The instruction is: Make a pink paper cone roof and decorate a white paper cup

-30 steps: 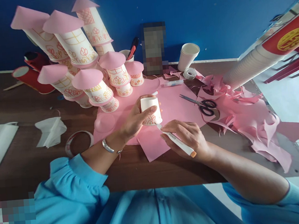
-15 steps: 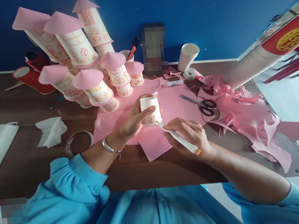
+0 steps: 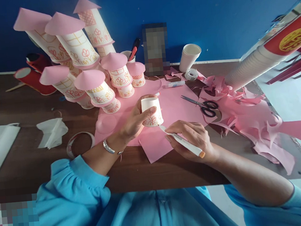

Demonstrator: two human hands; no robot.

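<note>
Marker (image 3: pixel 187 145), right fingers (image 3: pixel 177 126) edged rightward; left fingers (image 3: pixel 148 112) hold cup (image 3: pixel 153 118).

Cup (image 3: pixel 155 118) between towers (image 3: pixel 100 93) at left and scissors (image 3: pixel 203 104) at right

Most fingers of the left grip (image 3: pixel 136 122) escape us behind the white paper cup with red flower drawings (image 3: pixel 150 105). We cannot read the tiny print on the white marker with an orange end (image 3: pixel 189 146). Pixels blur the upright dark rectangular object (image 3: pixel 156 49) by the blue wall (image 3: pixel 210 16). The left edge crops the white rectangular box (image 3: pixel 2 143); the right edge, the long stack of white cups (image 3: pixel 254 63).
</note>
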